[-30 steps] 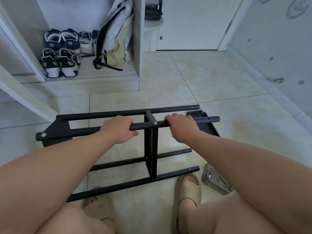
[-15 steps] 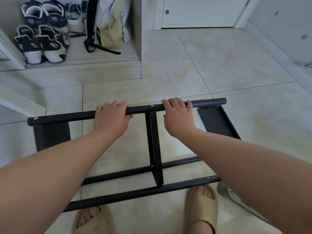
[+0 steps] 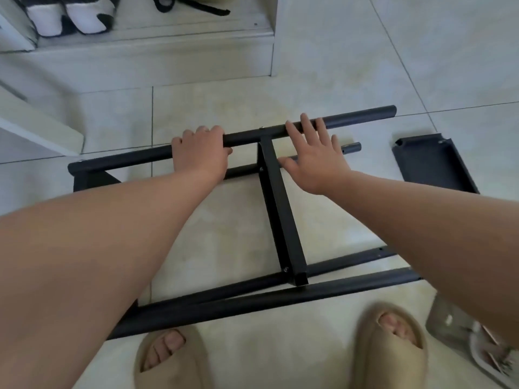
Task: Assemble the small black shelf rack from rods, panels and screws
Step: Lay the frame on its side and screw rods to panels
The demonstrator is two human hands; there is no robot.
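Black-and-white sneakers [image 3: 70,15] are sitting top left, cropped by the frame edge. The partly built black metal shelf rack [image 3: 252,301] is lying on its side on the pale tiled floor [image 3: 337,66], in front of two beige foam slippers [image 3: 390,346]. Its black end panel [image 3: 90,178] is mostly hiding behind the left forearm. The left hand [image 3: 200,155] is curling tight around the upper black round rod [image 3: 359,117]. The black flat centre panel [image 3: 278,220] is running from that rod down to the lower rods. The right hand [image 3: 314,158] is lying over the same rod with its fingers straight and spread, gripping nothing. Palm contact is not visible. A loose black tray-shaped panel [image 3: 432,164] is lying apart on the right. A grey blurred packet [image 3: 449,324] is showing bottom right, half covered by the right forearm. I can't make out its contents.
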